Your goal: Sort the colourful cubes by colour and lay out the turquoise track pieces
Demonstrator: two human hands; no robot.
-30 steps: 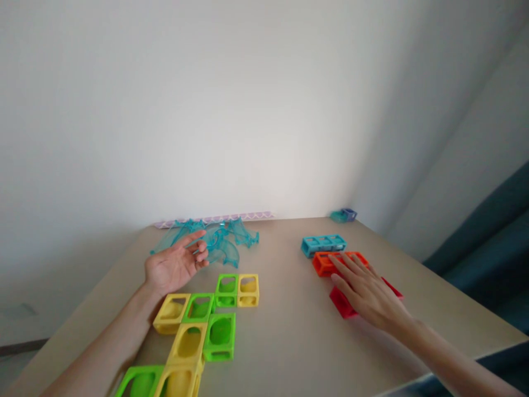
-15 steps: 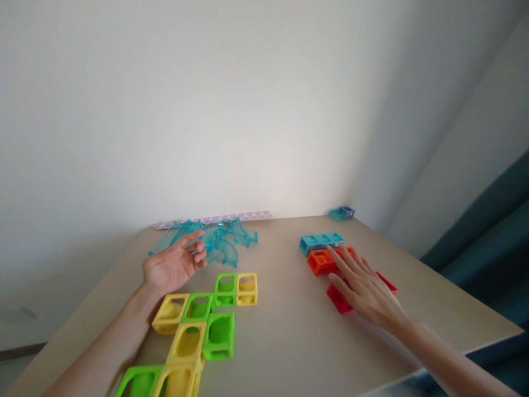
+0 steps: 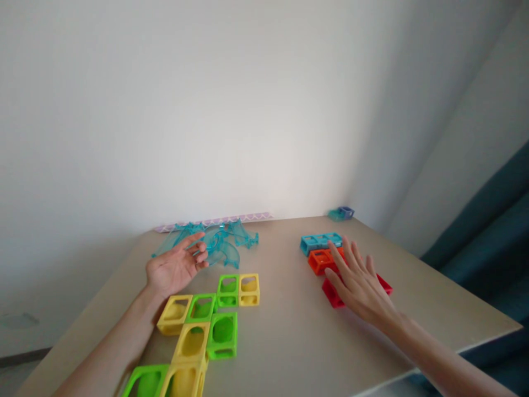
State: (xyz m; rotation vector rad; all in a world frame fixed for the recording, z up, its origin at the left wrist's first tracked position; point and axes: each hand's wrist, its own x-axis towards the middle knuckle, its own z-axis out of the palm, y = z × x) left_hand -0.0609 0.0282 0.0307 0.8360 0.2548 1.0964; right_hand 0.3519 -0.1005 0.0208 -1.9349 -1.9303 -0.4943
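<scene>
My left hand (image 3: 177,266) is palm up with loosely curled fingers and nothing in it. It is nearest the clear teal plastic track pieces (image 3: 219,242) behind it. In front lie joined green cube blocks (image 3: 223,333) and yellow cube blocks (image 3: 192,342). At the right, my right hand (image 3: 357,278) is spread flat over a red block row (image 3: 333,292), hiding its middle; its fingers reach above an orange-red block row (image 3: 320,262). Behind these lies a light-blue block row (image 3: 321,241). Whether the right palm presses on the red row I cannot tell.
A lilac patterned strip (image 3: 215,220) runs along the table's back edge by the wall. A purple cube (image 3: 346,212) with a clear teal piece sits at the far right corner. The table's right edge (image 3: 487,337) borders a dark teal curtain (image 3: 487,231).
The red row has shifted slightly back and left, closer to the orange-red row, with my right hand over it. The right fingers have spread wider. My left hand stays nearly still.
</scene>
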